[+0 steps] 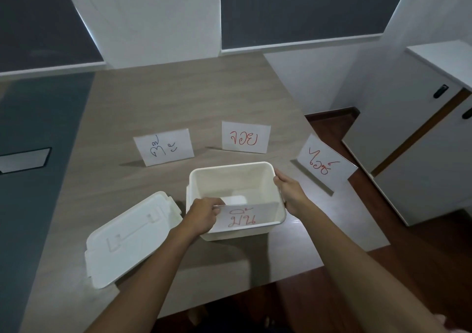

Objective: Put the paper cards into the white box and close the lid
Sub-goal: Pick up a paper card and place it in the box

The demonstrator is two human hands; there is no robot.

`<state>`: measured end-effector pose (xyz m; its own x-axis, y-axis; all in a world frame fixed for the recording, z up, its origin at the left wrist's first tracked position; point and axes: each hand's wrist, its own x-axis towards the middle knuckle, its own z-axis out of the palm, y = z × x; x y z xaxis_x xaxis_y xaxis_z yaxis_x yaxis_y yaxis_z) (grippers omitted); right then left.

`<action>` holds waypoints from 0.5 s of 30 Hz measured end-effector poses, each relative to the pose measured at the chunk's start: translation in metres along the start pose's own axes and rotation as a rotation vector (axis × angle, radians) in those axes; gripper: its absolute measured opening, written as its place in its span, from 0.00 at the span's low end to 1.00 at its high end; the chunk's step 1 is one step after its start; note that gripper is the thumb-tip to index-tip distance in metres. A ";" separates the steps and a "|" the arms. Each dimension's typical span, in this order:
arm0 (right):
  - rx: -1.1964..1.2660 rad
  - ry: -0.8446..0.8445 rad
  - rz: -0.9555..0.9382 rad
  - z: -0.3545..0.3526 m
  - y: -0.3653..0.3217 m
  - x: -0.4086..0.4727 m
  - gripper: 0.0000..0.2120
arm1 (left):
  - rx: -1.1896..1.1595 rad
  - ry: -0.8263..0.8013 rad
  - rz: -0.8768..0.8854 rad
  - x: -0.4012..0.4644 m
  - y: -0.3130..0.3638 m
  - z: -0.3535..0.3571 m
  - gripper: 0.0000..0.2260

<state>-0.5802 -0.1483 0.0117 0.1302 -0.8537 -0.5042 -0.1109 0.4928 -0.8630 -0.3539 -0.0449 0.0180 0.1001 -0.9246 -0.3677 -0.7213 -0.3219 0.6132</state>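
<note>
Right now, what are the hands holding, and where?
The left hand pinches a paper card by its left edge, inside the white box. The right hand grips the box's right rim.

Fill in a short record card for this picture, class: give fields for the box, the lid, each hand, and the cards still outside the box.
box: white box, open, on the table
lid: white lid, off, lying on the table left of the box
left hand: left hand pinches a red-lettered card at the box's near wall
right hand: right hand grips the box's right rim
cards outside: three, standing beyond the box: blue-lettered card, middle red card, right red card
</note>
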 end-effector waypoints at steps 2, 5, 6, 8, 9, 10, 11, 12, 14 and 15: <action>-0.011 0.009 -0.006 0.000 0.000 0.000 0.17 | 0.097 -0.053 -0.003 0.003 0.001 0.000 0.14; -0.021 0.016 -0.008 0.001 -0.001 0.000 0.17 | 0.243 -0.125 0.020 0.009 0.007 -0.005 0.17; -0.023 0.017 -0.007 0.001 -0.001 0.000 0.17 | 0.286 -0.161 0.027 0.011 0.010 -0.007 0.18; -0.024 0.020 -0.009 0.001 -0.001 0.000 0.17 | 0.363 -0.248 0.036 0.014 0.015 -0.009 0.20; -0.028 0.023 -0.019 0.002 -0.001 0.000 0.17 | 0.400 -0.289 0.036 0.015 0.017 -0.010 0.20; -0.038 0.028 -0.035 0.002 0.000 0.001 0.17 | 0.434 -0.328 0.034 0.016 0.019 -0.011 0.20; -0.053 0.036 -0.052 0.003 0.001 0.002 0.17 | 0.466 -0.361 0.030 0.017 0.020 -0.012 0.21; -0.073 0.048 -0.069 0.005 0.003 0.003 0.18 | 0.496 -0.389 0.027 0.018 0.021 -0.013 0.21; -0.111 0.077 -0.096 0.007 0.006 0.005 0.18 | 0.536 -0.435 0.017 0.018 0.023 -0.015 0.22; -0.125 0.088 -0.106 0.008 0.007 0.006 0.19 | 0.545 -0.463 0.008 0.018 0.024 -0.017 0.23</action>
<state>-0.5729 -0.1484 0.0026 0.0611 -0.9139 -0.4012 -0.2230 0.3793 -0.8980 -0.3578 -0.0731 0.0374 -0.1207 -0.7058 -0.6980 -0.9728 -0.0560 0.2249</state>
